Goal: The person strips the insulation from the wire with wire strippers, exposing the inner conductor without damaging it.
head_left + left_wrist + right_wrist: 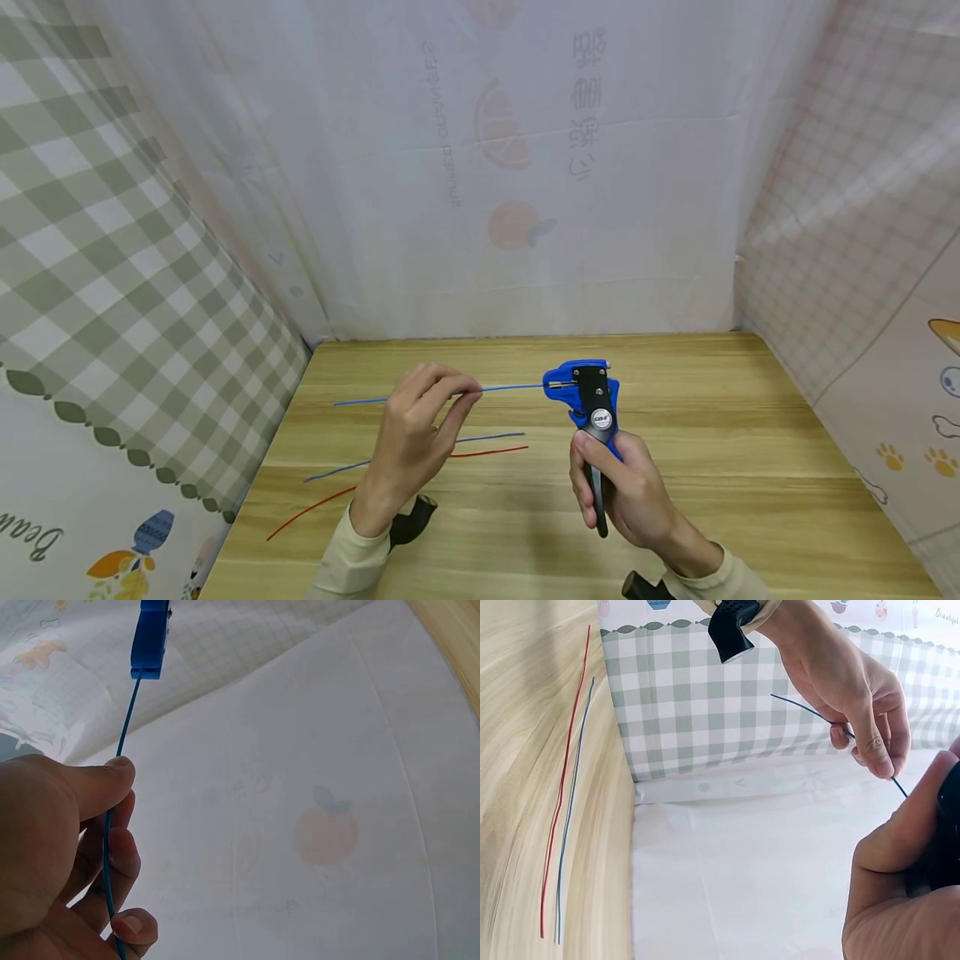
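My left hand (416, 425) pinches a thin blue wire (513, 387) between thumb and fingertips; its tail trails out to the left behind the hand. The wire's right end meets the nose of a blue and black wire stripper (597, 396). In the left wrist view, the wire (129, 712) runs straight up to the tool's blue head (149, 645). My right hand (633, 487) grips the stripper by its handles, thumb across the front, with the tool's head pointing up. In the right wrist view, the tool is mostly hidden behind the right hand (907, 870).
On the wooden table (712, 467), a second blue wire (330, 475) and a red wire (307, 508) lie side by side, partly hidden under the left arm in the head view. A white patterned sheet (375, 208) hangs behind; a green checked cloth (142, 242) borders the left.
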`<state>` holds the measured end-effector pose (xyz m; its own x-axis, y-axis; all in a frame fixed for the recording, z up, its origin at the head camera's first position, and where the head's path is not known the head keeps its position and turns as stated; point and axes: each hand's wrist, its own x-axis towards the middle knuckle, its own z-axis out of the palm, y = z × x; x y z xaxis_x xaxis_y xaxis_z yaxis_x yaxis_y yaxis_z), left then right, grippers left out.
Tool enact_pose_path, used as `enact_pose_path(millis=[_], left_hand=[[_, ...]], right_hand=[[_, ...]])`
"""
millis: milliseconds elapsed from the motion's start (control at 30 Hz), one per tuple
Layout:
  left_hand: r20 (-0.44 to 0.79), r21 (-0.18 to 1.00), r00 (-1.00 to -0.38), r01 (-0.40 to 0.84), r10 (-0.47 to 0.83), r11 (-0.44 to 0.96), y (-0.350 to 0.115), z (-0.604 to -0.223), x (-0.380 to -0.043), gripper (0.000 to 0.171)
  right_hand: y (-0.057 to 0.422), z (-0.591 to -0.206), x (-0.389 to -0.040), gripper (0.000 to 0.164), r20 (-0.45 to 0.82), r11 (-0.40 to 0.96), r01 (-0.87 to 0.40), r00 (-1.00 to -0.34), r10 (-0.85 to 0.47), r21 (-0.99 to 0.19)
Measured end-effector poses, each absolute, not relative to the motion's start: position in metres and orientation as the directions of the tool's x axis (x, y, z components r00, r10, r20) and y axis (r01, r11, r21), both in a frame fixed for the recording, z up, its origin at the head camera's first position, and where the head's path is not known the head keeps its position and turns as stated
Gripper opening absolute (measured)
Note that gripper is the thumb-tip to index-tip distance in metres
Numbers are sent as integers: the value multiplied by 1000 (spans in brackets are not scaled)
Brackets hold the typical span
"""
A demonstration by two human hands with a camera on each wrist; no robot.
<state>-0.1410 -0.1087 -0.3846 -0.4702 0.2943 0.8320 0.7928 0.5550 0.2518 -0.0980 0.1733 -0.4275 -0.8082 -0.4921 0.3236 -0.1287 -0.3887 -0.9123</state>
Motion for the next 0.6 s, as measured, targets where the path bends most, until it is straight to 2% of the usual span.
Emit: enact_pose_path(millis=[300, 500, 600], left_hand=[[836, 250, -463, 798, 293, 548, -109, -385, -143, 17], [841, 256, -471, 779, 266, 572, -118, -386, -143, 2], [840, 267, -481, 768, 250, 582, -123, -385, -143, 11]], right_hand=[[174, -428, -99, 35, 321, -383, -132, -812, -487, -914], [181, -427, -100, 36, 329, -396, -141, -825, -460, -908], [186, -426, -101, 36, 338, -401, -152, -828, -447, -903]])
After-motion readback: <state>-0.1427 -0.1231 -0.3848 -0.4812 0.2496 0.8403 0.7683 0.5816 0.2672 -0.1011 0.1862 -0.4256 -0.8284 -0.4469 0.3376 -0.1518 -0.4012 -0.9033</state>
